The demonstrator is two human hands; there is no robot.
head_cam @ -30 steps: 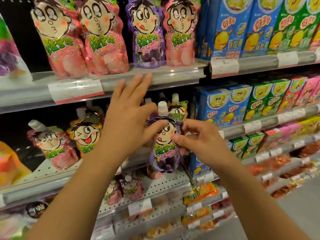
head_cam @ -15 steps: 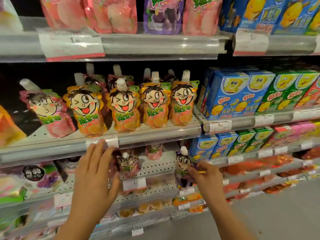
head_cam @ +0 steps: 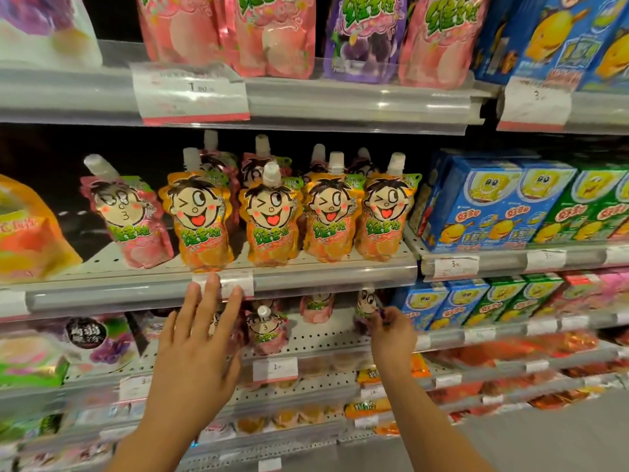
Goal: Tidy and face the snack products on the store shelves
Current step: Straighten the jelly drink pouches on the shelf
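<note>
Right hand (head_cam: 391, 335) pinches purple pouch (head_cam: 367, 304) under the middle shelf rail (head_cam: 326, 275); left hand (head_cam: 195, 349), at its 9 o'clock, fingers straight, slightly spread. Orange pouches (head_cam: 272, 223) at 12 o'clock, upright.

Middle shelf (head_cam: 306, 277) — front row: four orange spout pouches (head_cam: 200, 223), one pink spout pouch (head_cam: 131, 219). Top shelf (head_cam: 340, 97) — three pink pouches (head_cam: 272, 35), one purple pouch (head_cam: 364, 39). Hands: two.
</note>
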